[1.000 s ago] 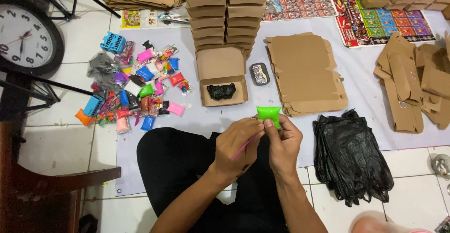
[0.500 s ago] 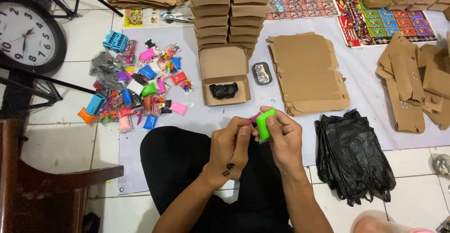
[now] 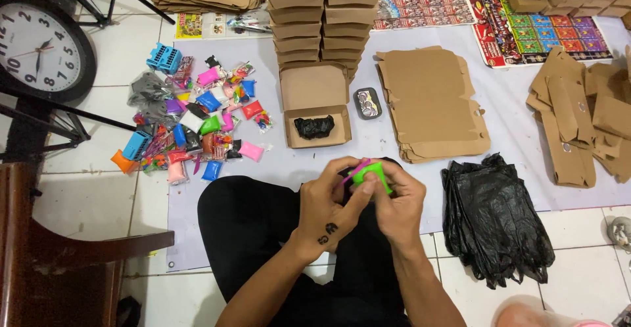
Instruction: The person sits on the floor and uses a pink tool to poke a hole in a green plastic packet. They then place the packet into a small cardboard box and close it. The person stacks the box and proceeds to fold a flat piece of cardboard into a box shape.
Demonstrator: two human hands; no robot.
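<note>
So looking down from my head cam, the thing I've got is a small bright green packet (image 3: 371, 172), squishy-looking and kind of bunched up, with a thin pink strip (image 3: 347, 174) poking out on its left side. It's sitting right between my two hands, up over my lap, just in front of the grey mat (image 3: 289, 163). My left hand (image 3: 332, 202) is curled around it from the left, fingers bent and thumb pressed up against the green, so it's closed on the packet rather than loose. My right hand (image 3: 399, 202) does the same from the other side, fingers folded over the top of it, pinching it. Both wrists are angled inward so the hands meet in the middle, forearms coming up from the bottom of the shot in a V, backs of the hands facing the camera. I'm sitting on the floor in black trousers. Further out there's an open cardboard box (image 3: 317, 113) with something black in it, a heap of colourful little packets (image 3: 190, 123) off to the left, and a pile of black plastic bags (image 3: 493, 215) to my right.
</note>
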